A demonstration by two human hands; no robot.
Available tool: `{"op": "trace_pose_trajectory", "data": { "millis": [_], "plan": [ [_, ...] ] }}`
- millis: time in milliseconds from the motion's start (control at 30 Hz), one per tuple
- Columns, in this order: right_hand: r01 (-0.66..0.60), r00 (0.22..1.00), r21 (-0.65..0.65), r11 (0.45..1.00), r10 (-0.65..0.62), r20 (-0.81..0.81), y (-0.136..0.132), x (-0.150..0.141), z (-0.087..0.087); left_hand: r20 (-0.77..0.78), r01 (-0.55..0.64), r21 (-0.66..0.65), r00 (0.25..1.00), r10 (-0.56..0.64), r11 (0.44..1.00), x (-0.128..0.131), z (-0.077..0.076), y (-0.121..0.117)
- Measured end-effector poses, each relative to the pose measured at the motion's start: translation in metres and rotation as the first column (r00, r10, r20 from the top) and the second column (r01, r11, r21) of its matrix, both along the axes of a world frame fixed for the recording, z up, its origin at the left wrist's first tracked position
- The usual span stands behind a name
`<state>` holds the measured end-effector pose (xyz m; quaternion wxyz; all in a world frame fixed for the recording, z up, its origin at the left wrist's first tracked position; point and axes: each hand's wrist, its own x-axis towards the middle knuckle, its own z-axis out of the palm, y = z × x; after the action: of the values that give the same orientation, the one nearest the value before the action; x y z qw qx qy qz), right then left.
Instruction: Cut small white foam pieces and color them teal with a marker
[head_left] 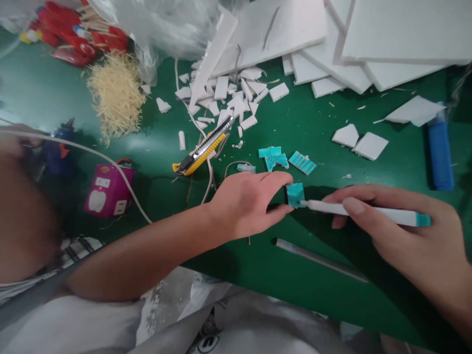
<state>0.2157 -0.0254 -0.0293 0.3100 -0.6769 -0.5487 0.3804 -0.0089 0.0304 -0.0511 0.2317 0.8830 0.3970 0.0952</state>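
Between the thumb and a finger of my left hand is a small square foam piece, coloured teal on top. My right hand grips a white marker with a teal end, and its tip touches the lower right of the square. Just beyond lie a striped teal foam piece and some overlapping teal pieces. A pale marker cap rests behind my left hand. Nearer the table's front edge is a grey rod-like stick.
A yellow utility knife lies by scattered white foam scraps. Foam sheets are stacked at the back right. Left are a pile of thin sticks, a purple socket box with a cable, and another person's arm.
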Motion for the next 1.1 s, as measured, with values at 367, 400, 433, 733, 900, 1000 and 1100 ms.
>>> {"op": "trace_pose_trajectory", "data": {
  "millis": [367,400,433,733,900,1000,1100],
  "plan": [
    [0.044,0.998,-0.029,0.999,-0.042,0.050,-0.0002,-0.0078,0.0024,-0.049,-0.014,-0.044,0.999,0.012,0.999,0.0016,0.0007,0.0003],
    [0.033,0.998,-0.030,0.999,-0.031,0.059,0.0005,-0.0066,0.0028,-0.052,-0.017,-0.046,0.999,0.015,0.999,0.0019,0.0008,0.0002],
    [0.025,0.998,-0.032,0.999,-0.023,0.066,0.0011,-0.0054,0.0029,-0.053,-0.020,-0.046,0.998,0.017,0.999,0.0021,0.0008,0.0000],
    [0.039,0.998,-0.038,0.999,-0.041,-0.049,0.0001,-0.0042,0.0000,-0.048,-0.016,-0.048,0.999,0.014,0.999,0.0018,0.0016,0.0007],
    [-0.004,1.000,-0.034,0.999,0.004,-0.010,0.0009,-0.0041,0.0001,-0.071,-0.023,-0.060,0.997,0.018,0.998,0.0022,0.0026,0.0009],
    [0.002,1.000,-0.016,1.000,-0.002,0.011,0.0007,-0.0035,0.0000,-0.065,-0.023,-0.064,0.998,0.018,0.998,0.0018,0.0023,0.0005],
    [0.008,1.000,-0.021,1.000,-0.008,0.013,0.0010,-0.0023,0.0007,-0.060,-0.024,-0.062,0.998,0.020,0.998,0.0015,0.0012,0.0004]
  ]
}}
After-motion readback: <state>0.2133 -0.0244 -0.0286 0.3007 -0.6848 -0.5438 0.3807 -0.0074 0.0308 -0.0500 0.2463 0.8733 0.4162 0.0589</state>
